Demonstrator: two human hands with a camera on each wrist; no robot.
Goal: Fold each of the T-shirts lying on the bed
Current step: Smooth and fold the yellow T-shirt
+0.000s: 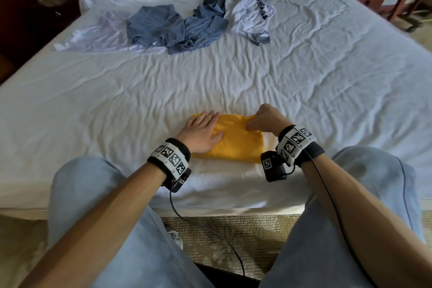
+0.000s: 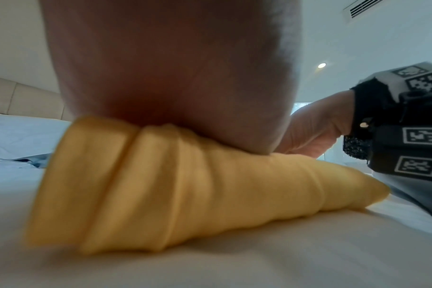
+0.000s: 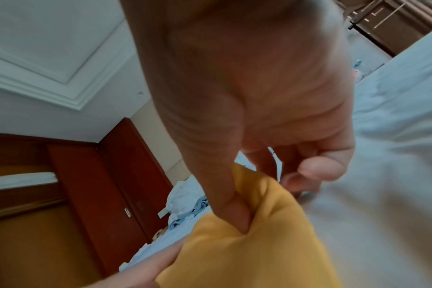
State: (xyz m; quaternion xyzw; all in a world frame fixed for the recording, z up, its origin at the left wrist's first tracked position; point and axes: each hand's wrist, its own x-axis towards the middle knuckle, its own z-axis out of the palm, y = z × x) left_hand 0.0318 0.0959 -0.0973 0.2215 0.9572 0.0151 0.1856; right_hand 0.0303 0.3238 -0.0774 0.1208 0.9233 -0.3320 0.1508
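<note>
Pinched between thumb and curled fingers of the right hand [image 1: 265,119]: the far right corner of a mustard-yellow T-shirt of soft knit cloth [image 1: 236,141], already folded down to a small, thick packet. Left hand [image 1: 202,132]: flat, fingers straight, palm pressing on the packet's left half; it grasps nothing.

Location: near edge of the white-sheeted bed [image 1: 117,105], directly before the seated person, between the knees.

Handling, by estimate: light, limp, no stiffness of its own. The left wrist view shows several stacked layers bulging at the folded edge, so the packet is likely to spring open or slide layer over layer if let go unweighted. Not fragile. Best taken at corners or along a folded edge, all layers pinched together, the other palm holding the body down.

Also present: a loose heap of unfolded shirts, slate-blue [image 1: 163,27] and pale grey-white with dark lettering [image 1: 251,17], well apart towards the bed's far end, limp and partly overlapping; each looks to need lifting free and spreading flat first.
</note>
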